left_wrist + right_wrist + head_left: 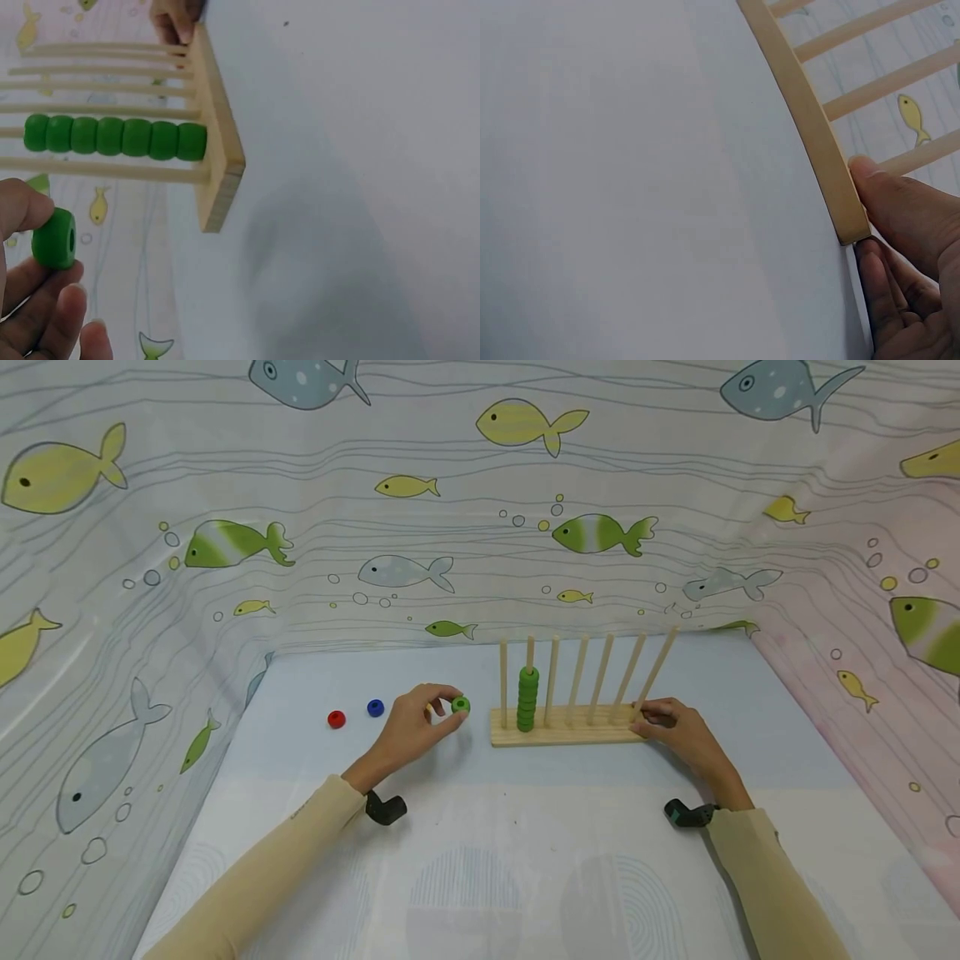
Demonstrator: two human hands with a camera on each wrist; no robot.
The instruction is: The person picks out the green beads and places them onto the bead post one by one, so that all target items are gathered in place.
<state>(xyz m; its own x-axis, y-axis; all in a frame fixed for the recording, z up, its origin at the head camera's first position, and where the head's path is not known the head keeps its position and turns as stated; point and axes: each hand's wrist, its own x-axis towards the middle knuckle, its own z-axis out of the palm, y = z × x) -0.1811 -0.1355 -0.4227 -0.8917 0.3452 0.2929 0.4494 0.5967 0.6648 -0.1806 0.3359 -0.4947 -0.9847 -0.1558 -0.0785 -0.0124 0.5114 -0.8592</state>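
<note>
My left hand (416, 722) pinches a green bead (54, 238) between thumb and fingers, its hole showing in the left wrist view. The bead is held just left of a wooden peg stand (570, 737), apart from it. Several green beads (528, 700) are stacked on the stand's second peg from the left; the other pegs carry none. At the stand's right end my right hand (686, 739) grips the base, the thumb (900, 206) lying on it beside the last peg and the fingers curled at its end.
A red bead (336, 719) and a blue bead (376, 708) lie on the white table left of my left hand. Something small and yellow shows partly behind that hand's fingers. A fish-patterned sheet (450, 535) rises behind the table and at both sides.
</note>
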